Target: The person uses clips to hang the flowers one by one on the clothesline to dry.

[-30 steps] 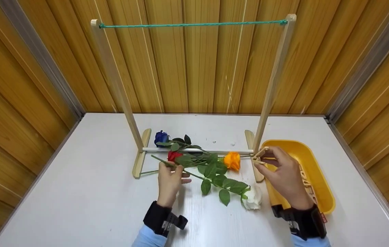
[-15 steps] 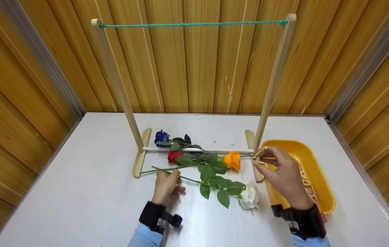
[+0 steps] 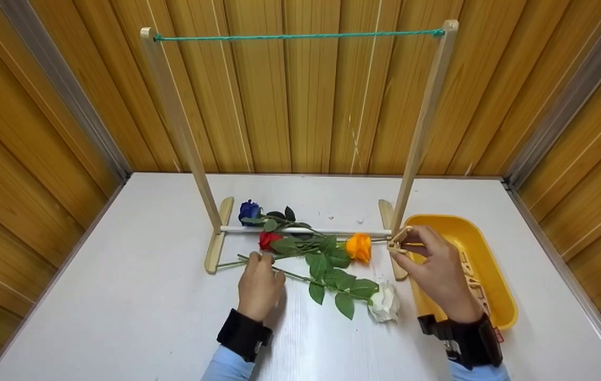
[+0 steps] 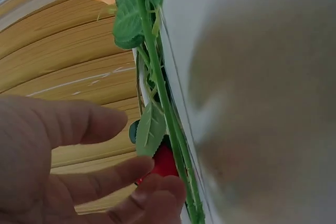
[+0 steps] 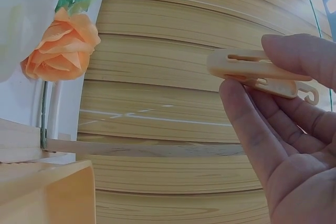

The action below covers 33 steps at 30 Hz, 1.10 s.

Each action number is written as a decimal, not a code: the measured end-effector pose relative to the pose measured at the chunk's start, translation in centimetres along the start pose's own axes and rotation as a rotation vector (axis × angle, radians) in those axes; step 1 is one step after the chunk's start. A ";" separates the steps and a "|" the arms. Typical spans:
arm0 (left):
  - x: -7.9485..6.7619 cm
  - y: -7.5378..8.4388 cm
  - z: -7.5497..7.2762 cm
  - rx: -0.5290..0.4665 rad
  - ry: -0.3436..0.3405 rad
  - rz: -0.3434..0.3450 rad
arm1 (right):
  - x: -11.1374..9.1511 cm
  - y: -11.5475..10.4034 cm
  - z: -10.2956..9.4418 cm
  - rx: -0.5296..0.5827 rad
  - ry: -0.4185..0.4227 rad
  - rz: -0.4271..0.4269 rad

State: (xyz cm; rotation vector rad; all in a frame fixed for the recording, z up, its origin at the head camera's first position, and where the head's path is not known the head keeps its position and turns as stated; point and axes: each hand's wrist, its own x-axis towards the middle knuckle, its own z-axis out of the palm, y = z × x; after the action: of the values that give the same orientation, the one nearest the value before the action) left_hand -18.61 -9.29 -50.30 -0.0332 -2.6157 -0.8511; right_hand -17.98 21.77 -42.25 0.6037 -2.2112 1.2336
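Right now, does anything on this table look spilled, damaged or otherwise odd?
No spill shows, and the white rose looks undamaged. The one oddity is a few small marks on the tabletop behind the white bar: they stand out against the pale surface, but they're too small to identify.

Head view evenly bright; left wrist view dimmer — a blurred shadow darkens the tabletop [image 4: 252, 98].

Wd-look wall panels [image 3: 311, 106], wht tabletop [image 3: 93, 296], gry trim [image 3: 62, 84]
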 end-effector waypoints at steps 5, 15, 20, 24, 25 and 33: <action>0.0 0.2 0.3 0.046 -0.063 0.156 | -0.1 0.0 0.0 -0.012 -0.001 0.002; -0.3 0.7 1.3 0.248 -0.031 0.279 | -0.1 0.1 0.1 -0.023 -0.001 -0.009; -0.2 0.8 1.6 0.270 -0.008 0.290 | 0.0 0.1 0.0 -0.015 0.001 -0.010; -0.1 1.2 1.1 0.277 0.034 0.303 | 0.0 0.1 0.0 -0.006 0.002 -0.007; -0.1 1.3 1.0 0.279 0.040 0.306 | 0.0 0.0 0.0 -0.007 0.002 -0.007; -0.4 2.1 0.1 0.315 -0.020 0.345 | 0.1 0.1 0.0 -0.026 -0.003 0.000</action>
State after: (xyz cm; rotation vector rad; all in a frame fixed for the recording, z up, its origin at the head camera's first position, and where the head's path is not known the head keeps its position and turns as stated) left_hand -17.94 -7.45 -49.36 -0.3945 -2.6225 -0.3193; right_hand -18.09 21.83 -42.24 0.5957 -2.2262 1.2023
